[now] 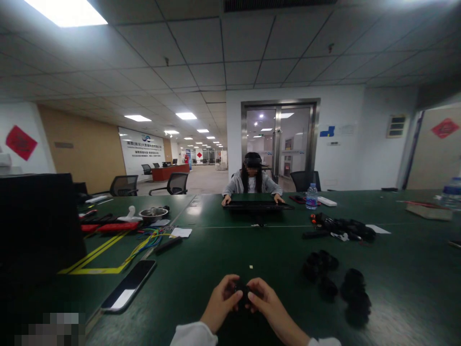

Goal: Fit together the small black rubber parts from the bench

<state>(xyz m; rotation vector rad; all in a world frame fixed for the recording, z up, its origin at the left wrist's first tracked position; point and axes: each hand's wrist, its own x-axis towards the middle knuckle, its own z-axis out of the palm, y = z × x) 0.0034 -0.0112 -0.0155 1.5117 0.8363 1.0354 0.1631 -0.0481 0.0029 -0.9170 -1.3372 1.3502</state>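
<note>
Low in the middle of the view, my left hand [224,299] and my right hand [265,299] come together over the table's near side. Between their fingertips is a small black part [243,293], its shape mostly hidden by the fingers. Both thumbs press on it from my side, and the fingers curl round it from left and right. Several round black parts [355,293] lie in a loose group to the right of my hands; they are too dark to name. A tiny pale square [251,266] lies just beyond my fingers.
A phone [129,286] lies left on the green table [212,240], near a black monitor [39,226], coloured wires [153,240] and a metal bowl [153,214]. Opposite, a person grips a flat black panel [257,205]. A water bottle [311,197] and black cables [345,227] are at right.
</note>
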